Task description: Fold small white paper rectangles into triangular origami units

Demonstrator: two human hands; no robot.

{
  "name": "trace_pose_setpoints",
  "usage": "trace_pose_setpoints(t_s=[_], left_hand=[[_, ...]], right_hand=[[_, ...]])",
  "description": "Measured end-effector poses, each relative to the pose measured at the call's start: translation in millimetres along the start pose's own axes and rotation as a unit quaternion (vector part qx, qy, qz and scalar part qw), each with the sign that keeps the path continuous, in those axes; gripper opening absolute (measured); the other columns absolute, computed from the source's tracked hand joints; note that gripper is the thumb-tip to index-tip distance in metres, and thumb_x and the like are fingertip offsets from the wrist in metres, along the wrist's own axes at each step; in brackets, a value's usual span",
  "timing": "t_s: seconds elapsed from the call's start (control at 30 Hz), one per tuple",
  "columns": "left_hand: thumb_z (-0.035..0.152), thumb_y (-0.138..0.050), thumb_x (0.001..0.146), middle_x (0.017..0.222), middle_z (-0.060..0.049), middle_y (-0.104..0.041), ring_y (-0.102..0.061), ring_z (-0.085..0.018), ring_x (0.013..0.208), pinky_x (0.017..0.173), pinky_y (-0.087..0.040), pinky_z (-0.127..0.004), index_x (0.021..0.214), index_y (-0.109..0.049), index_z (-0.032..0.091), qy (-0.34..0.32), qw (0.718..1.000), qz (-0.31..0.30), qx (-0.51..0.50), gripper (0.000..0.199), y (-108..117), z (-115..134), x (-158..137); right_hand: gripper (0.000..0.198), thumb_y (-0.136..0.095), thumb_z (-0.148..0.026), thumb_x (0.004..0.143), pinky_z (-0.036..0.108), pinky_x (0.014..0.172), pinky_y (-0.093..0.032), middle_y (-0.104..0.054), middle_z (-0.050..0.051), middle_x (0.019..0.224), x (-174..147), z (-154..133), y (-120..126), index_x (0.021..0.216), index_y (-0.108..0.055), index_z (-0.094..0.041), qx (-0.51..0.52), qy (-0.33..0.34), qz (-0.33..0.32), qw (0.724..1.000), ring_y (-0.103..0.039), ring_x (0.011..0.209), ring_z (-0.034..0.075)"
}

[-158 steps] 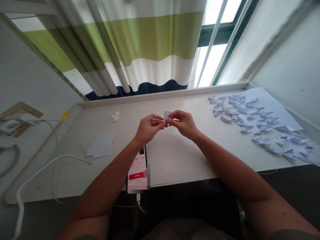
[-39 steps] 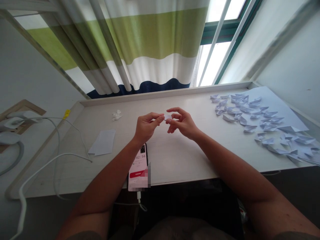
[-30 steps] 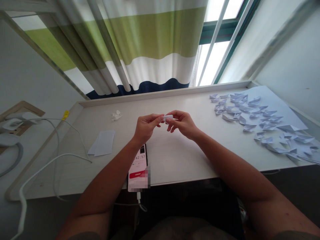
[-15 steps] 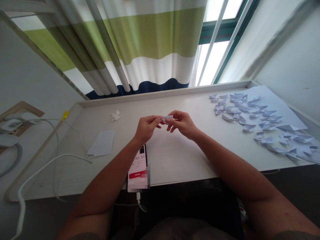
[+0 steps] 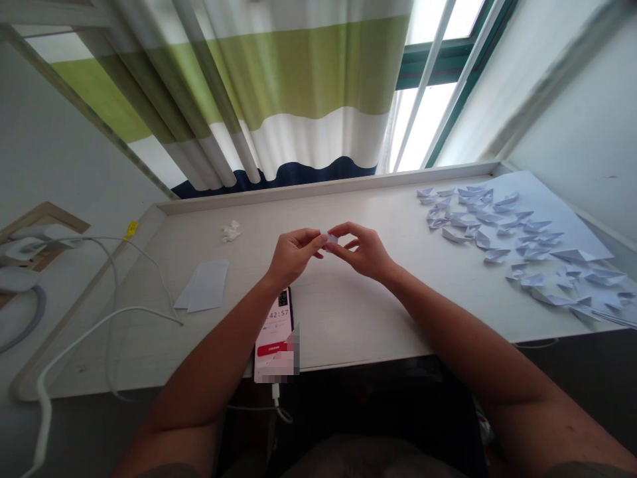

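Observation:
A small folded piece of white paper (image 5: 332,239) is pinched between my two hands above the middle of the white desk. My left hand (image 5: 296,252) grips its left end between thumb and fingers. On the other end, the thumb and index finger of my right hand (image 5: 363,251) close around it. Fingertips cover much of the paper, so its exact folded shape is hard to make out. Many small folded paper boats (image 5: 490,216) lie in a group at the right of the desk, some on a large white sheet (image 5: 530,189).
Flat paper slips (image 5: 204,285) lie on the left of the desk, with crumpled paper bits (image 5: 231,231) behind them. A phone (image 5: 273,338) on a charging cable sits at the front edge under my left forearm. White cables (image 5: 89,345) cross the left side.
My right-hand fingers have shifted on the paper, with thumb and index now pinching its right end. Less of the paper shows. Everything else on the desk stays in place.

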State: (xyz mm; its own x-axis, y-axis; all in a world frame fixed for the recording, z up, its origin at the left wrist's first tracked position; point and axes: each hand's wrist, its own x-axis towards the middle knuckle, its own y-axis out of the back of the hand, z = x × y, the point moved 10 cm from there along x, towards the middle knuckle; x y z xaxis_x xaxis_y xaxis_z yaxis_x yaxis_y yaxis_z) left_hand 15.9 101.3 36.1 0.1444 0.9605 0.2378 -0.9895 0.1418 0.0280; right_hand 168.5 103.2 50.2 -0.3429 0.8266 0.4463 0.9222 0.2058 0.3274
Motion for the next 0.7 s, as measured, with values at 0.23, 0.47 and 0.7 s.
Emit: trace_pose_setpoints(t_s=[0.23, 0.47, 0.7], left_hand=[[0.047, -0.095, 0.079, 0.088, -0.006, -0.083, -0.078, -0.02, 0.08, 0.07, -0.066, -0.032, 0.097, -0.085, 0.017, -0.001, 1.0, -0.005, -0.025, 0.037, 0, -8, 3], [0.044, -0.09, 0.085, 0.09, -0.008, -0.084, -0.078, -0.02, 0.081, 0.07, -0.065, -0.031, 0.101, -0.085, 0.017, -0.014, 1.0, -0.014, 0.0, 0.032, 0, -1, 1], [0.03, -0.08, 0.086, 0.089, -0.007, -0.083, -0.071, -0.016, 0.072, 0.062, -0.057, -0.027, 0.097, -0.085, 0.017, -0.032, 0.996, 0.039, 0.074, 0.018, 10, 3, 1]], right_hand=[[0.039, -0.082, -0.056, 0.091, 0.034, 0.066, -0.068, -0.084, 0.01, 0.103, -1, 4, -1, 0.105, -0.078, -0.02, 0.013, -0.021, 0.001, 1.0, -0.08, 0.098, 0.027], [0.045, -0.089, -0.057, 0.084, 0.035, 0.069, -0.069, -0.083, 0.009, 0.102, 1, 12, -7, 0.105, -0.077, -0.019, 0.137, -0.068, -0.033, 0.988, -0.08, 0.093, 0.025], [0.03, -0.076, -0.047, 0.094, 0.029, 0.063, -0.067, -0.081, 0.007, 0.091, 1, 24, -9, 0.097, -0.078, -0.017, 0.137, -0.105, -0.032, 0.984, -0.079, 0.084, 0.021]])
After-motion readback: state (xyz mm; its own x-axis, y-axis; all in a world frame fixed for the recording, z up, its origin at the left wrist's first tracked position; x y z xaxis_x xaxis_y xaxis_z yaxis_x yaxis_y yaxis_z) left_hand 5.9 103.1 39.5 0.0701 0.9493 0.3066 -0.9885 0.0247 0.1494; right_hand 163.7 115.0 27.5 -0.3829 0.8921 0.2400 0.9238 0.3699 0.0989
